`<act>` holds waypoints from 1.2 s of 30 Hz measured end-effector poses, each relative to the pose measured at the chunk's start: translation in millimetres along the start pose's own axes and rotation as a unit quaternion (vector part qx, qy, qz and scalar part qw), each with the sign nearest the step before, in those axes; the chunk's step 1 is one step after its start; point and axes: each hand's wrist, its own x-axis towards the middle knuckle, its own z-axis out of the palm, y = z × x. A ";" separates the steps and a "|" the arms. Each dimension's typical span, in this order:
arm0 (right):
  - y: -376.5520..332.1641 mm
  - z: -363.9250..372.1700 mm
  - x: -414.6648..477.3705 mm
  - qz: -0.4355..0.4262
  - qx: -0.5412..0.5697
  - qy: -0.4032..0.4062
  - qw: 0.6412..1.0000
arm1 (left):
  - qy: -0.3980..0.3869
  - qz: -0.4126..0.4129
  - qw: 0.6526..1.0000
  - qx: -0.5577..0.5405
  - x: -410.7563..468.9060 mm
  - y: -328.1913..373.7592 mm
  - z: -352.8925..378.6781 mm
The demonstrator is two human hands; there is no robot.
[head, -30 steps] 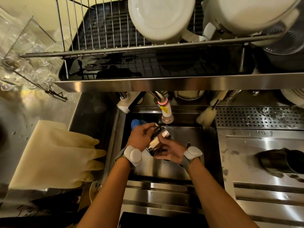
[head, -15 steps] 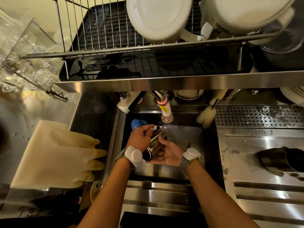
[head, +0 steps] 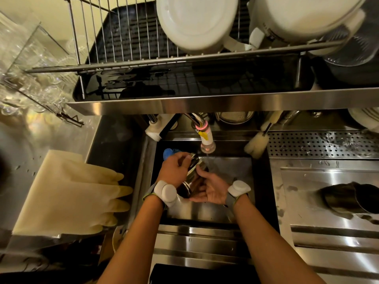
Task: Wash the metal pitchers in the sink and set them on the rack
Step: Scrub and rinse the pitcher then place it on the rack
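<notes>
- Metal pitcher (head: 193,174): held low inside the sink (head: 235,173), toward its far-left part. It lies just beneath the faucet (head: 207,140), from which a thin stream of water falls beside its far end.
- Long axis: tilted, running from the far end under the faucet down to the near end by the person's wrists. Which end is the mouth cannot be told with certainty.
- Left hand (head: 174,171): grips the far, upper part of the pitcher, with the fingers curled over its edge.
- Right hand (head: 214,190): palm up, cupping the near, lower part. The thumb lies along the side and the fingers curl beneath.
- Second pitcher (head: 348,199): lies on its side on the table to the right of the sink, well apart from both hands. The right hand is the nearer one.
- Rack (head: 123,39): stands above and beyond the sink's far edge, with white vessels (head: 196,23) on its right part.
- Judgement: rinsing is in progress. Placing the pitcher calls for an upward, forward lift, and the left hand's grip suits carrying it.
- Rubber gloves (head: 71,193): rest on the table to the left of the sink.
</notes>
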 end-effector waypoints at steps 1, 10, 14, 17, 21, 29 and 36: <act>-2.4 1.7 -1.1 -0.016 -0.013 0.012 1.000 | 0.003 0.000 1.000 -0.008 0.5 0.6 -0.8; -31.5 -3.9 -5.1 -0.157 -0.147 0.084 0.973 | 0.044 0.010 0.998 -0.038 8.6 3.5 -6.4; -40.1 -9.4 -7.9 -0.254 -0.232 0.173 0.923 | 0.030 0.019 0.999 -0.029 9.0 4.3 -2.5; -44.2 -10.1 -12.6 -0.299 -0.275 0.187 0.895 | 0.024 0.029 0.999 -0.020 8.4 2.3 0.6; -49.5 -10.8 -15.9 -0.332 -0.306 0.203 0.869 | 0.014 0.032 0.999 -0.032 8.7 -1.7 3.7; -54.3 -3.2 -22.5 -0.376 -0.372 0.241 0.814 | 0.010 0.024 0.999 -0.024 11.0 -10.8 6.2; -61.1 3.9 -30.4 -0.407 -0.409 0.259 0.774 | -0.010 0.034 0.999 -0.018 9.9 -7.7 14.4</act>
